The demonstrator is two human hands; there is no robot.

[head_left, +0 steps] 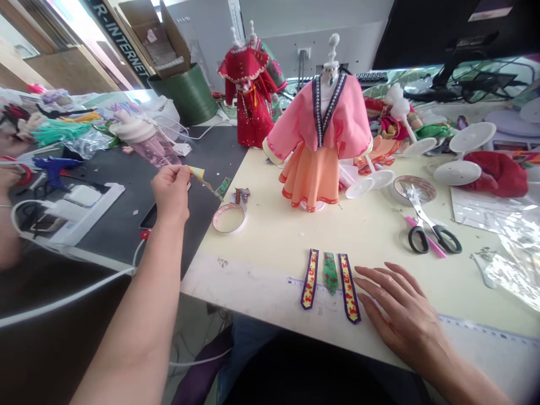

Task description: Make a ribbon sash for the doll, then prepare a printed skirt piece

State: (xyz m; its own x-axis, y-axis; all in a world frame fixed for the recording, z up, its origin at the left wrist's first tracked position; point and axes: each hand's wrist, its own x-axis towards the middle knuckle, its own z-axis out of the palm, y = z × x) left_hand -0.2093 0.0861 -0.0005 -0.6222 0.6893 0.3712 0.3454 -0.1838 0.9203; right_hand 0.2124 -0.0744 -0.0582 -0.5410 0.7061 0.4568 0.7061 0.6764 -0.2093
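Observation:
My left hand (171, 194) is raised over the dark table on the left, its fingers pinching a small yellow fabric scrap (196, 172). A thin strip trails from that scrap toward a green patterned scrap (223, 186). My right hand (392, 301) lies flat with fingers spread on the pale table. Its fingertips are beside a yellow-and-red strip with a dark purple border (349, 287). To the left of this lie a green pointed strip (331, 273) and another bordered strip (310, 279). A pink top with an orange skirt (317, 135) stands on a doll stand behind them.
A tape roll (230, 218) with scraps stands near the table's left part. Black-handled scissors (422, 216) rest at right against a second tape roll (428, 189). A red doll dress (251, 101) stands behind. At left are a blue glue gun (57, 167) and a power strip (88, 219).

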